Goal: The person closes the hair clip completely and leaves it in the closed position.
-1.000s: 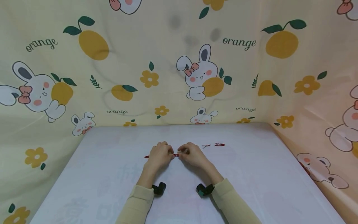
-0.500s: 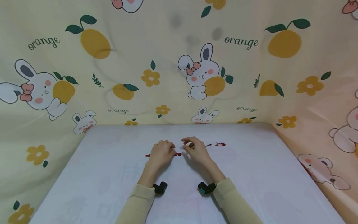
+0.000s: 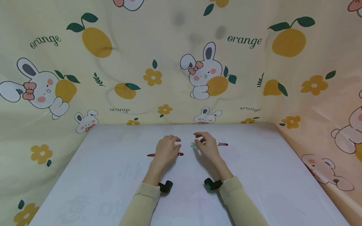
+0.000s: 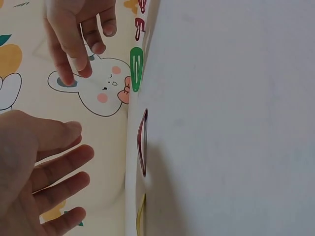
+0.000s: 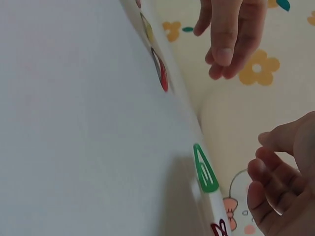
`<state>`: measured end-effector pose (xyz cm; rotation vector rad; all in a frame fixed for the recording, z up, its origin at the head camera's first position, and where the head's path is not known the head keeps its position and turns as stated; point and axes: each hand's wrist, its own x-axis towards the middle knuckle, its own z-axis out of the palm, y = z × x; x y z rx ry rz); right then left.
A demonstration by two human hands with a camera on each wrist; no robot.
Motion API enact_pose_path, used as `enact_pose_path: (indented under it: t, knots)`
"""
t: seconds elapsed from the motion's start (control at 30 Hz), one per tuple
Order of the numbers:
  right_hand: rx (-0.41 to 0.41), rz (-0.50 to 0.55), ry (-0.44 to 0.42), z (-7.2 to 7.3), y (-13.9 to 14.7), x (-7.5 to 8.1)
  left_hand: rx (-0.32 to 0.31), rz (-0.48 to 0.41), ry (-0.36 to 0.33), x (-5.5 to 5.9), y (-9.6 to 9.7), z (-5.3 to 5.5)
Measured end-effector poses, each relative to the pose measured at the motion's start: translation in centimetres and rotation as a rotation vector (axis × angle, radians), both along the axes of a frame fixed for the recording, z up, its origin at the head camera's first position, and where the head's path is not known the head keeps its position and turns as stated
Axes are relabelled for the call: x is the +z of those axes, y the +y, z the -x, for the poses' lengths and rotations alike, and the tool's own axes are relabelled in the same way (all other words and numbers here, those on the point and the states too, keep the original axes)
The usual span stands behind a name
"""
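My left hand hovers over a row of snap hair clips with its fingers apart and loosely bent, holding nothing. Beside its fingertips lies a red hair clip, seen edge-on in the left wrist view. Another red clip shows past the other side of this hand. A yellow clip lies between them in the right wrist view. My right hand is raised near a green hair clip, fingers spread and nothing in them; it partly covers that clip in the head view.
Dark red clips lie beyond the green one; one red clip shows right of my right hand in the head view. All rest on a white tabletop. A printed cloth hangs behind the table.
My right hand has let go of the red clip's end and moved right, toward the back, exposing the green clip. My left hand has lifted slightly off the red clip.
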<state>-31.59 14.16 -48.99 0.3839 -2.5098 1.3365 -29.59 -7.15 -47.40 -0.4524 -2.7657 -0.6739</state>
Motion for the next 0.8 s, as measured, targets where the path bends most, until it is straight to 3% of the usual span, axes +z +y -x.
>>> enact_pose_path:
  t: [0.27, 0.47, 0.8]
  knots:
    - [-0.045, -0.134, -0.099, 0.4, 1.2, 0.0, -0.012, -0.015, 0.014, -0.1, 1.2, 0.7]
    - [-0.031, -0.224, -0.192, 0.1, 1.4, 0.4, -0.025, -0.021, -0.021, 0.0, 1.9, 1.1]
    - [0.001, -0.279, -0.233, -0.1, 1.6, -0.1, -0.018, 0.040, -0.068, 0.1, 3.0, 2.0]
